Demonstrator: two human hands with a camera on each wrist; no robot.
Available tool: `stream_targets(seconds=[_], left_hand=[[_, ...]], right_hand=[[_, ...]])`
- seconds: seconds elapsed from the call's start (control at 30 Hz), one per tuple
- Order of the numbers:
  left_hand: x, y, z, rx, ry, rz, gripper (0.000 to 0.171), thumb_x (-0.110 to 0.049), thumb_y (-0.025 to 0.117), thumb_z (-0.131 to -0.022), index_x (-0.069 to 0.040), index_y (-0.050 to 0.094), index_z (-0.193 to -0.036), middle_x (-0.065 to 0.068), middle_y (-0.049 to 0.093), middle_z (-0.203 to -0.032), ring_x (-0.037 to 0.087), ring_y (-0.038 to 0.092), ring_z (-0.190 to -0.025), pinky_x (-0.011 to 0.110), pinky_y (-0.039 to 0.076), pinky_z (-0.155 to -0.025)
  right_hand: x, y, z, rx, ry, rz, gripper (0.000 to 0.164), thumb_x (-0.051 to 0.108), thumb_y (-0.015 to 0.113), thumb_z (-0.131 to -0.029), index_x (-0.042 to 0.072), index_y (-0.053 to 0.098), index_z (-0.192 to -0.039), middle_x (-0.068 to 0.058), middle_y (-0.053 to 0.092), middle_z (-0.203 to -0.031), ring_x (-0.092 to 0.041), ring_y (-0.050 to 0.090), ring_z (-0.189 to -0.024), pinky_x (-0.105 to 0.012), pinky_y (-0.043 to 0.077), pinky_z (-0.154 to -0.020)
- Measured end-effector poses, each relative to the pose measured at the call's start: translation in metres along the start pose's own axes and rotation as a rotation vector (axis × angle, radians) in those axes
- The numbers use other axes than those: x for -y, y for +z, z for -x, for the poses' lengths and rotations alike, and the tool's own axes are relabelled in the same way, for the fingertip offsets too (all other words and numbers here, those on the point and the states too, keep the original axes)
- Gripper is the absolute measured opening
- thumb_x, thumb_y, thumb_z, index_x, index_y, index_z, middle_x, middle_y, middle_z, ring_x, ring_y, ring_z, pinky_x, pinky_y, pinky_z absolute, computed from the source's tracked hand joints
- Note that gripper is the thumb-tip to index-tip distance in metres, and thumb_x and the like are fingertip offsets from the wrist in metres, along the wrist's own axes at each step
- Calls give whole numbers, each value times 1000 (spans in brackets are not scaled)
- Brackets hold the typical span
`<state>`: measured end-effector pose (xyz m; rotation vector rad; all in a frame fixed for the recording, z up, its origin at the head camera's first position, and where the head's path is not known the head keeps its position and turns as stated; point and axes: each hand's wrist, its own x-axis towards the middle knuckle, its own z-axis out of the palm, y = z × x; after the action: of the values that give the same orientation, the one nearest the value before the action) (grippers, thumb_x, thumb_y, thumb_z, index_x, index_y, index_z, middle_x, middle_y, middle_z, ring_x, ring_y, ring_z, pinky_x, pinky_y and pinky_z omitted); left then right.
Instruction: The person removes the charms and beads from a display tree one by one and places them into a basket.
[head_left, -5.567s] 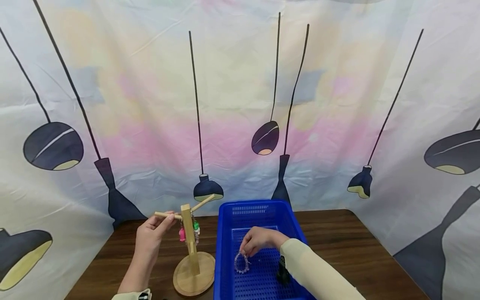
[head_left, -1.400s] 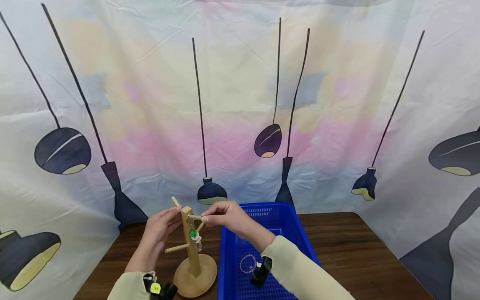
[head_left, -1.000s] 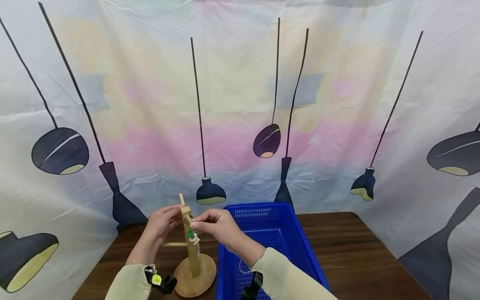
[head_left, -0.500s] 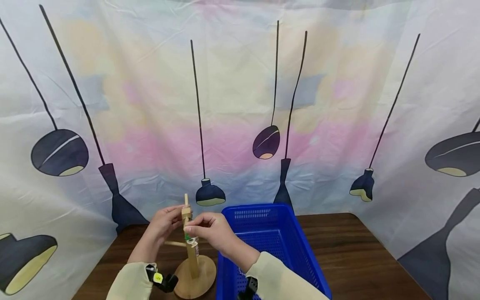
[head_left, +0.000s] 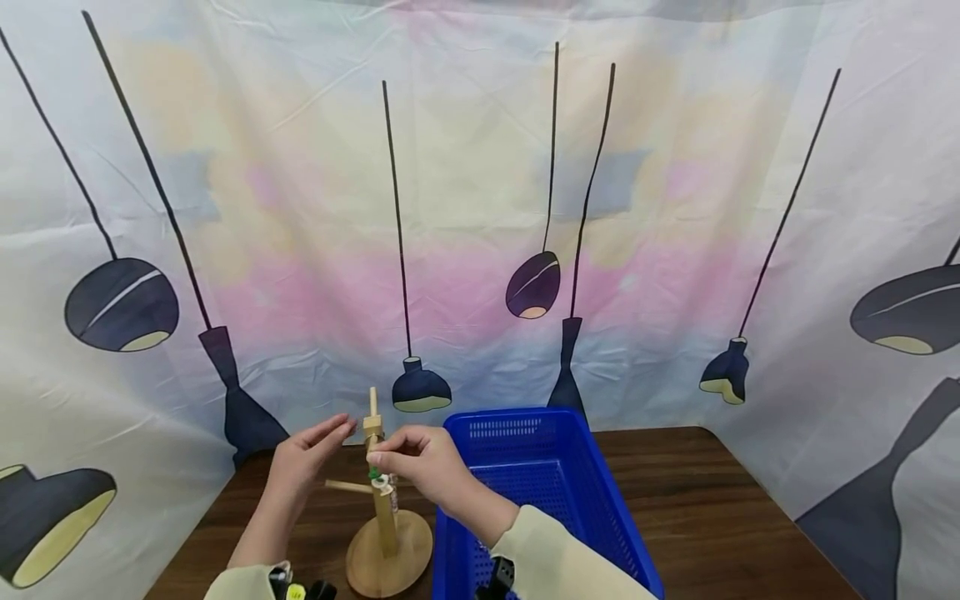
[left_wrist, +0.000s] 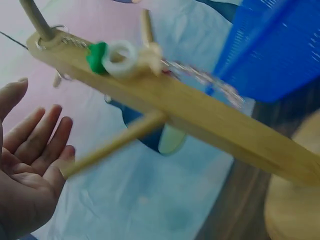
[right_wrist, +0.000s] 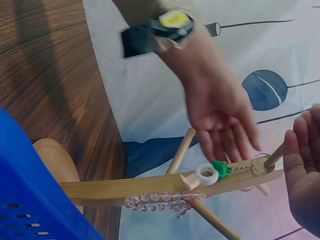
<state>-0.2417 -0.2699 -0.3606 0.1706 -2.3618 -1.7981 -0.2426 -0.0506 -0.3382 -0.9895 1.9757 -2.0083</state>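
A wooden peg stand (head_left: 386,525) with a round base stands left of the blue basket. My right hand (head_left: 427,467) pinches the end of its near upper peg between thumb and forefinger. From that peg a keychain hangs by its ring, its green charm (right_wrist: 221,169) and white ring-shaped piece (right_wrist: 206,173) lying along the post. A pink clear-bead bracelet (right_wrist: 155,200) hangs beside the post in the right wrist view. My left hand (head_left: 300,458) is apart from the stand on its left, fingers extended and holding nothing, palm showing in the left wrist view.
The blue perforated basket (head_left: 551,492) stands right of the stand, beneath my right forearm. The brown wooden table (head_left: 720,508) reaches back to a hanging cloth (head_left: 480,208) printed with lamps. A lower peg (head_left: 348,486) juts out left.
Earlier my right hand held a bead bracelet inside the basket; since then it moved to the stand's peg. The stand has turned, and my left hand has let go and drawn back left.
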Motion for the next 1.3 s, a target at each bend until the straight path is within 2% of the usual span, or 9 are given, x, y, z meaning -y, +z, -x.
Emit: stream_targets(seconds=[0.1,0.13,0.3,0.4,0.57,0.83,1.03,1.13,1.3], left_hand=[[14,-4,9,-63,-27,45,69,-49,68,-97,-11,49,-152,-36,68,-104,-23,57,-100,6,49,-94],[19,-5,11,-80,-27,77,64,-47,69,-97,-15,53,-150,-37,68,-99,-23,58,-97,2,48,-89],[43,-8,22,-109,-14,215,15,-34,70,-99,-43,68,-110,-32,73,-96,-17,65,-95,3,52,-84],[54,-6,26,-101,-11,249,21,-29,69,-100,-50,67,-96,-31,73,-96,-17,65,-96,5,54,-84],[64,1,29,-94,-10,302,26,-26,69,-100,-51,69,-92,-29,74,-96,-16,66,-95,7,56,-83],[68,8,27,-150,-123,307,20,-32,74,-96,-46,71,-82,-32,72,-86,-13,68,-86,10,57,-79],[70,10,25,-180,-129,354,23,-27,74,-97,-41,75,-78,-31,73,-83,-11,69,-82,11,59,-79],[70,12,26,-192,-113,369,28,-24,73,-97,-41,75,-76,-30,73,-80,-10,69,-81,11,59,-78],[69,12,26,-194,-95,361,29,-23,73,-97,-42,76,-76,-29,73,-82,-10,70,-81,10,59,-77]], right_hand=[[1,1,1,-7,3,-3,23,7,69,-97,-15,70,-104,-32,71,-118,5,66,-79,-38,65,-88],[1,1,1,-10,5,-5,22,7,69,-97,-15,70,-104,-32,71,-118,5,66,-79,-42,64,-89],[3,3,1,-16,9,-2,22,8,69,-97,-13,70,-104,-31,72,-116,4,66,-79,-46,64,-90],[3,3,1,-6,4,2,22,8,69,-98,-13,70,-105,-31,71,-117,5,66,-79,-43,64,-90],[2,2,0,-5,-6,1,23,8,69,-97,-13,70,-106,-32,71,-118,6,66,-79,-37,65,-89],[0,3,0,-4,-1,3,23,8,69,-98,-13,71,-106,-32,71,-116,5,66,-78,-44,64,-90],[0,4,0,0,-15,11,22,8,68,-98,-13,71,-106,-33,70,-117,6,65,-78,-45,64,-90],[1,3,0,0,-19,24,22,8,69,-98,-12,71,-107,-33,71,-116,6,65,-78,-41,64,-88],[4,2,0,-1,-5,48,21,11,71,-97,-8,74,-106,-29,73,-113,5,64,-77,-21,60,-74]])
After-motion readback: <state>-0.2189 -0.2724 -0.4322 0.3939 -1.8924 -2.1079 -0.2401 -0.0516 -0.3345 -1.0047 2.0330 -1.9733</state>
